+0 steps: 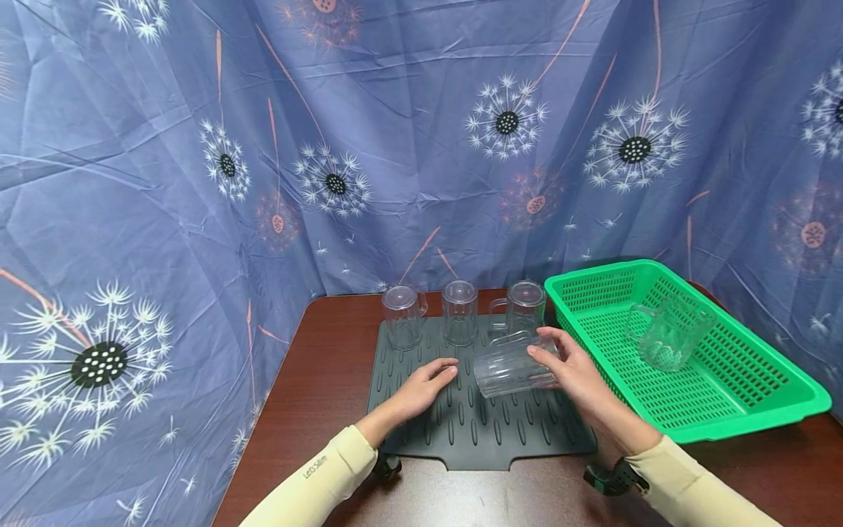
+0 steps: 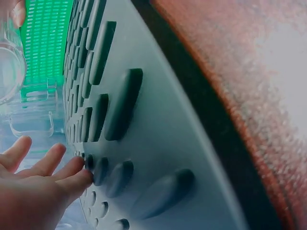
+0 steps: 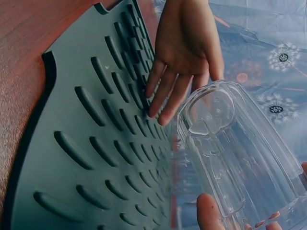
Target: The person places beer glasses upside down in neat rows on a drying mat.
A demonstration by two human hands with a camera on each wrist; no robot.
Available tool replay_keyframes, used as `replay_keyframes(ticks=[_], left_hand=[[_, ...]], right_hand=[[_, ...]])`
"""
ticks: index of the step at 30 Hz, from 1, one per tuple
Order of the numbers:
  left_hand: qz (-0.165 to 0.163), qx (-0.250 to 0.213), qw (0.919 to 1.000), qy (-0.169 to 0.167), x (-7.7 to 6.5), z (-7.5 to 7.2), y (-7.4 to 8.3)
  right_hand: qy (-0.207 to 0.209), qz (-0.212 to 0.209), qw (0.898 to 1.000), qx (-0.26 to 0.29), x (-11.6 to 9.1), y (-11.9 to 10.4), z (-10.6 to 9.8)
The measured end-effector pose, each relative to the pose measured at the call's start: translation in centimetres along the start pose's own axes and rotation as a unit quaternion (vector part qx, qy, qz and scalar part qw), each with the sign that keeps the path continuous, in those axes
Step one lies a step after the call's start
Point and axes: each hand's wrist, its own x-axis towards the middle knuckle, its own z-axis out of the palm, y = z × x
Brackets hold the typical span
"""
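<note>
My right hand (image 1: pixel 579 373) grips a clear glass mug (image 1: pixel 503 368) near one end, thumb and fingers round it. The mug lies tilted on its side in the air over the dark grey ribbed mat (image 1: pixel 461 432), its base end pointing left. My left hand (image 1: pixel 421 391) is low over the mat, left of the mug, holding nothing. In the right wrist view the fingers of the left hand (image 3: pixel 184 57) are spread and fairly straight beside the mug (image 3: pixel 259 143). Upside down along the mat's back stand a left mug (image 1: pixel 403 322), a middle mug (image 1: pixel 459 315) and a right mug (image 1: pixel 527 311).
A green plastic basket (image 1: pixel 757 417) stands at the right, overlapping the mat's right side in the head view. Inside it lies another glass mug (image 1: pixel 675 337), tilted. The brown wooden table (image 1: pixel 296 373) extends around the mat, and a blue dandelion-print curtain (image 1: pixel 408 146) hangs behind.
</note>
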Motion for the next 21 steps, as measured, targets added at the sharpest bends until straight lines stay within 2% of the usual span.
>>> replay_keyframes(ticks=[7, 14, 21], left_hand=[[-0.005, -0.016, 0.9998, 0.008, -0.2, 0.2, 0.1], [-0.012, -0.051, 0.9985, -0.015, -0.3, 0.4, 0.0], [-0.010, -0.080, 0.9960, -0.037, -0.9, 0.6, 0.6]], right_hand=[[0.001, 0.017, 1.000, -0.004, 0.3, 0.7, 1.1], [-0.001, 0.033, 0.999, 0.004, 0.8, 1.3, 2.1], [-0.004, 0.034, 0.999, 0.026, 1.0, 1.5, 3.1]])
